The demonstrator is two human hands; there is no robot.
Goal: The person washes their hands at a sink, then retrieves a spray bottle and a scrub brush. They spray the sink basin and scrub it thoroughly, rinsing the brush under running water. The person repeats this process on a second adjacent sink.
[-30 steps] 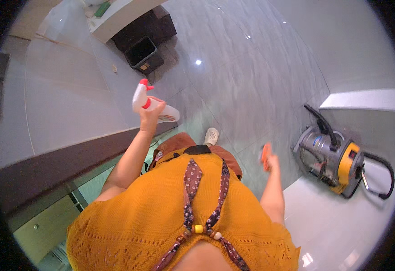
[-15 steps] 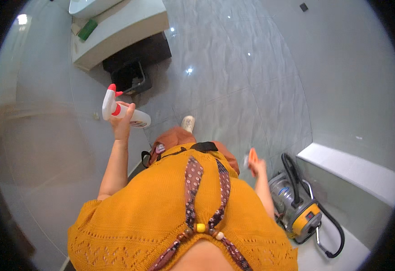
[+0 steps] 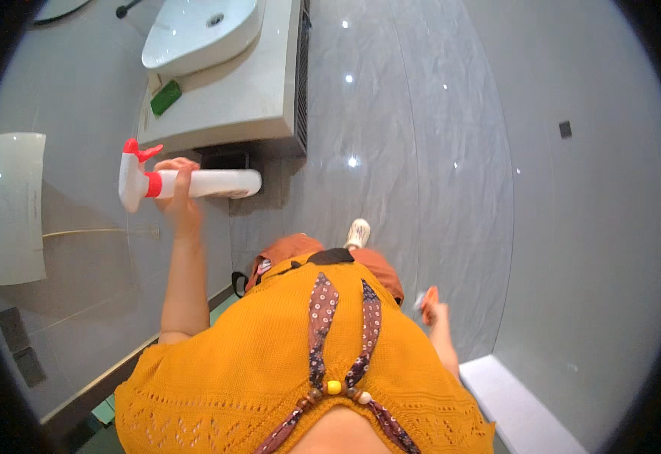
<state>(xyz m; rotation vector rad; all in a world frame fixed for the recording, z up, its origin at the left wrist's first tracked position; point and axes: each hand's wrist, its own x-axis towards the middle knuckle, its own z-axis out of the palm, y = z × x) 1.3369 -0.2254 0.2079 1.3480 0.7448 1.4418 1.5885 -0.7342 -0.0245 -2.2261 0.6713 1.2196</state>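
My left hand (image 3: 181,189) is wrapped around a white spray bottle (image 3: 220,183) with a red collar and red trigger. The bottle lies nearly level, its spray head pointing left, near the front end of a washbasin counter. Low on the right, my right hand (image 3: 439,315) is closed on a small orange object with a whitish part (image 3: 429,301); it is too small and blurred to name. That hand hangs beside my hip over the grey tiled floor.
A white washbasin (image 3: 194,63) sits on the pale counter (image 3: 232,98), with a green sponge (image 3: 166,98) at its left edge. On the left wall hangs a white dispenser-like box (image 3: 14,208). A white ledge (image 3: 516,405) lies at the lower right. Glossy tiles (image 3: 376,113) stretch ahead.
The view has shifted, bringing the basin and wall box further into sight. The spray bottle has swung to nearly level. The vacuum cleaner at the right has left the view.
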